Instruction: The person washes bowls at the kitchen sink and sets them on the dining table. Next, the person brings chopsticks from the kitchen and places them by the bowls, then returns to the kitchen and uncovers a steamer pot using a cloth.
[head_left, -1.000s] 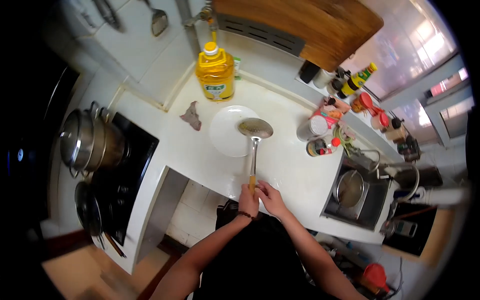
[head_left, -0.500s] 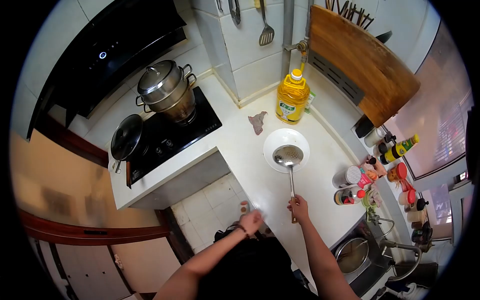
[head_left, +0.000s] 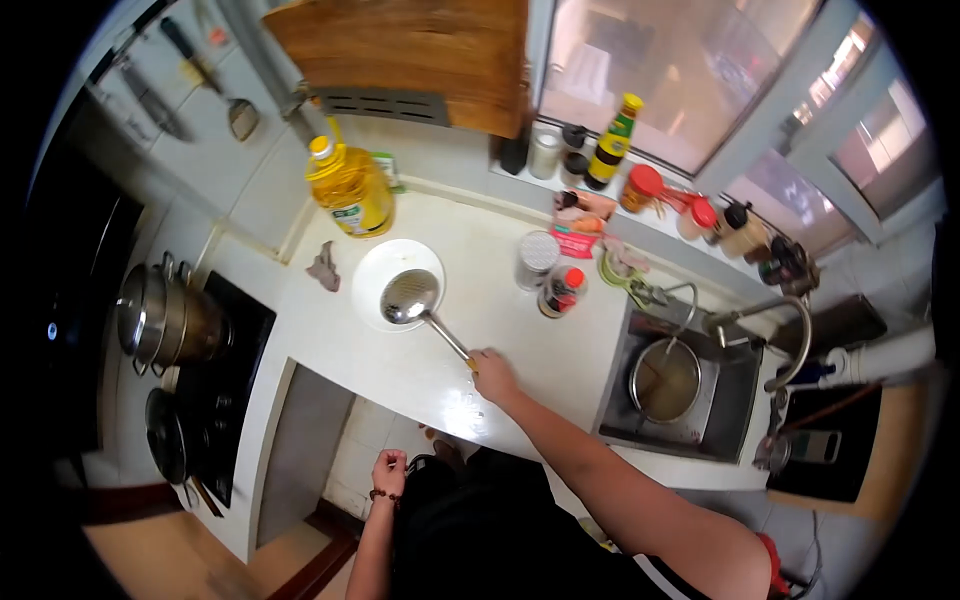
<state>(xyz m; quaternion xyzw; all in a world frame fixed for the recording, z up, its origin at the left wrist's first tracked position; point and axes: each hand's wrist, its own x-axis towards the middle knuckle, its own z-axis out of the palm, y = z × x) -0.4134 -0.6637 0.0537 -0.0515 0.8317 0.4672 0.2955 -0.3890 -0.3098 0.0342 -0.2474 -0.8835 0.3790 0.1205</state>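
Observation:
My right hand point(head_left: 492, 375) is wrapped around the handle of a metal skimmer point(head_left: 410, 295) with a perforated bowl. The skimmer's bowl rests over a white plate point(head_left: 370, 272) on the counter. Low in front of my body, off the counter edge, my left hand point(head_left: 390, 470) is curled closed, and nothing shows in it; a beaded bracelet circles that wrist. Left of the plate lies a crumpled greyish cloth-like piece point(head_left: 324, 267). Behind the plate stands a large yellow oil bottle point(head_left: 350, 190).
A jar point(head_left: 538, 260) and a red-capped bottle point(head_left: 562, 292) stand right of the plate. The sink point(head_left: 720, 400) holds a metal pot point(head_left: 665, 380) with liquid. At left, a steamer pot point(head_left: 165, 315) and a lidded pan point(head_left: 166, 435) sit on the black stove point(head_left: 240, 320).
The view has swung right, bringing the sink and window further in. My right hand keeps its hold on the skimmer, whose bowl stays at the plate. My left hand remains closed, low by my body.

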